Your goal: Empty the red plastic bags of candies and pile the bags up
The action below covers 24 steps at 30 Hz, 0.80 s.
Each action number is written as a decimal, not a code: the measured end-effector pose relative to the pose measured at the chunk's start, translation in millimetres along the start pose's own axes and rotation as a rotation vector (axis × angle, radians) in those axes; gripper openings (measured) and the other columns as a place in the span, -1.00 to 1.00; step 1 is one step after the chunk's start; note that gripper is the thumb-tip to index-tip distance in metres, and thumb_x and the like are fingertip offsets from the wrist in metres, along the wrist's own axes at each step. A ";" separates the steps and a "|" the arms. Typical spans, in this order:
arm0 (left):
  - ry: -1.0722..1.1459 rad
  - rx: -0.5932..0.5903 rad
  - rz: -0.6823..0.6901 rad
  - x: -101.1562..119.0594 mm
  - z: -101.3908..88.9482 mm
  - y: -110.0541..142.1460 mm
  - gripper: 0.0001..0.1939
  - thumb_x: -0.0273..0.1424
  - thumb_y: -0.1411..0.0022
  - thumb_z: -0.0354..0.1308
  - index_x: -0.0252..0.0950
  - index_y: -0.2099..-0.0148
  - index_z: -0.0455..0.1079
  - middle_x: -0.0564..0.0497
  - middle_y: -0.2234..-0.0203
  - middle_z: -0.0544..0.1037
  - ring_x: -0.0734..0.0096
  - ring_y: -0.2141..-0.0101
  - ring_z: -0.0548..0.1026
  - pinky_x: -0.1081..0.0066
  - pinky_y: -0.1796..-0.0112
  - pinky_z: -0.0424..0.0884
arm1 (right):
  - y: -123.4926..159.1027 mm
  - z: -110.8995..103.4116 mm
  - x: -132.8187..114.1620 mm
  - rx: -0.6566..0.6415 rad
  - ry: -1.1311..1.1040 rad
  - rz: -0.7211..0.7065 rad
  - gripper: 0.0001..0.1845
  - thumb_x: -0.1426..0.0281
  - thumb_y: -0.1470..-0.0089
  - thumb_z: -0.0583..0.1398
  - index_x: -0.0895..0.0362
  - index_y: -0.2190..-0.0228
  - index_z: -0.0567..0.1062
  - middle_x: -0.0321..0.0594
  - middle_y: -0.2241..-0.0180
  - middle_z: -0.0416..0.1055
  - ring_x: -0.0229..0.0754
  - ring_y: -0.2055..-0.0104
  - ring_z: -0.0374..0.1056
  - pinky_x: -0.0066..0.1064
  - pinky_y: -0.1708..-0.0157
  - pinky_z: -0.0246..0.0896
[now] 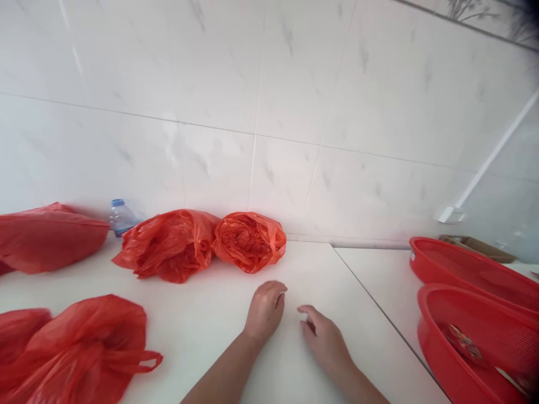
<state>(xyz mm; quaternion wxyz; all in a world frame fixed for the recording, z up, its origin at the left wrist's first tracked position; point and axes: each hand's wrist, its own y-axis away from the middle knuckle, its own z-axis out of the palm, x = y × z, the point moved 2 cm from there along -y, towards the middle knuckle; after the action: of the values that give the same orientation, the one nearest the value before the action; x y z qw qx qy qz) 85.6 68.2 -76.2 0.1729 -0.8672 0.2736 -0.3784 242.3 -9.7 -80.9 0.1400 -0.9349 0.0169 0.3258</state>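
My left hand [265,311] rests over the white table [219,325], its fingers loosely curled and a small gap between thumb and index finger. Facing it, my right hand [326,336] has its thumb and index finger apart. Nothing shows in either hand, and the inner fingers of both are partly hidden. Just beyond my left hand lies a bunched red plastic bag [250,241], touching a larger crumpled red plastic bag [168,244] on its left.
More red bags, a knotted one [92,348] and a full-looking one [50,238], lie at left. A clear bottle [121,217] with a blue cap stands by the tiled wall [210,163]. At right are two red baskets [438,331], the nearer holding small packets, and a brown box [484,247].
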 end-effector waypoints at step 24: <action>0.084 0.593 -0.412 -83.7 -30.4 -25.3 -0.27 -0.52 -0.15 -0.07 -0.35 -0.35 -0.19 -0.21 -0.24 0.16 0.12 -0.22 0.12 0.12 -0.15 0.13 | -176.3 65.1 -166.0 0.356 -0.160 -0.418 -0.67 0.41 -0.15 -0.07 0.16 0.12 0.38 -0.04 0.10 0.35 -0.10 0.01 0.24 -0.23 -0.03 0.11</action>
<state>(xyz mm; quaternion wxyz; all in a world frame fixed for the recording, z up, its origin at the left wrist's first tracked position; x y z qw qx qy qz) 24.3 136.2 -90.6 0.3257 -0.8000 -0.0214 -0.5035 93.9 167.4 16.5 0.3667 -0.8502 -0.1304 0.3545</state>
